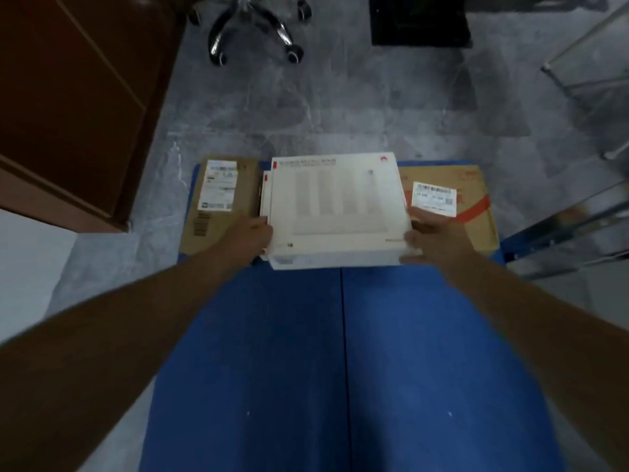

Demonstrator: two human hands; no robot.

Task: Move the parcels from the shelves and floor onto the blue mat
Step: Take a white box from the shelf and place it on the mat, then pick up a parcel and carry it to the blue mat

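Observation:
A flat white box [335, 206] with a red logo sits at the far end of the blue mat [340, 352], between two brown cardboard parcels. My left hand [250, 235] grips its left near edge. My right hand [430, 238] grips its right near corner, thumb on top. The left cardboard parcel [223, 202] carries a white shipping label. The right cardboard parcel [452, 206] has a white label and red tape. Another white edge shows under the white box on its left side; I cannot tell whether it is a separate box.
A dark wooden cabinet [75, 97] stands at the left. An office chair base [255, 28] with castors is on the grey marble floor beyond the mat. A black object [420, 20] sits at the top. A metal shelf frame [585, 137] runs along the right.

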